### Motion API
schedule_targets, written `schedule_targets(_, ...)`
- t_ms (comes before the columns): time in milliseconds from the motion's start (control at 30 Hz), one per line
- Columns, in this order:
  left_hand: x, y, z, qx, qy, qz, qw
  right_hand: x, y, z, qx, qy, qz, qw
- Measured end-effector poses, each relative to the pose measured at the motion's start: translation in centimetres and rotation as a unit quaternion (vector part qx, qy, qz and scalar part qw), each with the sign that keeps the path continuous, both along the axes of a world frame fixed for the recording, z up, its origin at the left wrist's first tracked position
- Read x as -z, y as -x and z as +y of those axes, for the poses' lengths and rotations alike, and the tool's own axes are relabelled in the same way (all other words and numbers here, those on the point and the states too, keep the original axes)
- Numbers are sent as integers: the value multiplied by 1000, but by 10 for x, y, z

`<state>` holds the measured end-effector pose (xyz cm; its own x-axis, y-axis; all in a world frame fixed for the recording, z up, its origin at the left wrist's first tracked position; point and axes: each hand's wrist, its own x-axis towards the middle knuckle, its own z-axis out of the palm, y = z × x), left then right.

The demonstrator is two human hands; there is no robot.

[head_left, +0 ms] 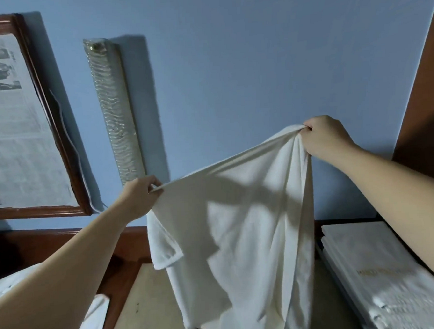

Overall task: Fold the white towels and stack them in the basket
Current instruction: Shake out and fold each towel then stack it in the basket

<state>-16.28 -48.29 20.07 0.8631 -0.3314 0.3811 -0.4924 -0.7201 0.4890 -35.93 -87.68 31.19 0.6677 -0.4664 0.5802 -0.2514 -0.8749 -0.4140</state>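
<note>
1. Head view: the person holds a white towel (239, 226) up in the air in front of a blue wall (255, 61), one hand at each end of its top edge.
2. The left hand (139, 196) pinches the towel's left corner, its fingers (154, 184) clamped together on the hem.
3. The right hand (325, 136) sits higher, its fingers (307, 127) curled tight round a gathered bunch of the towel's other corner.
4. The top edge runs taut and slanted between the two hands, rising toward the right; the rest of the cloth hangs in loose folds, with one flap turned over on the left side.
5. The towel's lower part hangs over a tan surface (148, 306) edged in reddish-brown wood; whether it touches cannot be told.
6. A stack of white folders (372, 269) lies on the right, just beside the hanging towel.
7. More white cloth (93, 319) lies at lower left, partly behind the left forearm.
8. On the wall hang a wood-framed newspaper page (12, 124) and a long ribbed glass light fixture (112, 109).
9. A brown wooden panel (423, 90) stands at the right edge.
</note>
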Motion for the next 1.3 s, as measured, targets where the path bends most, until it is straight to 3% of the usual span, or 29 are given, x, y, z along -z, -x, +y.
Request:
schedule_targets(233,15,-10,14,-82,4,46,996,25,-3,3,2,2,9,1000)
schedule_targets(433,-23,34,-50,8,215,123,969,41,-14,23,-5,41,46,998)
schedule_targets(500,-40,54,-72,58,198,103,973,43,-16,36,-4,90,58,994)
schedule_targets(567,-54,78,-97,106,107,54,987,44,-20,50,-23,103,56,993)
schedule_targets(700,-57,106,-147,119,-54,-41,991,44,-30,65,-101,-51,18,993)
schedule_targets(833,-45,104,-159,112,5,-64,992,45,-23,58,-171,-293,-1,941)
schedule_targets(900,-40,105,-163,133,8,-67,989,48,-16,51,-203,-356,5,912)
schedule_targets(1000,-35,114,-175,144,-7,-64,987,52,-11,51,-232,-364,22,902)
schedule_targets(1167,-34,106,-178,164,52,-11,985,48,3,41,-290,-385,49,875)
schedule_targets(1300,-32,107,-176,200,38,-55,977,44,14,32,-314,-356,53,878)
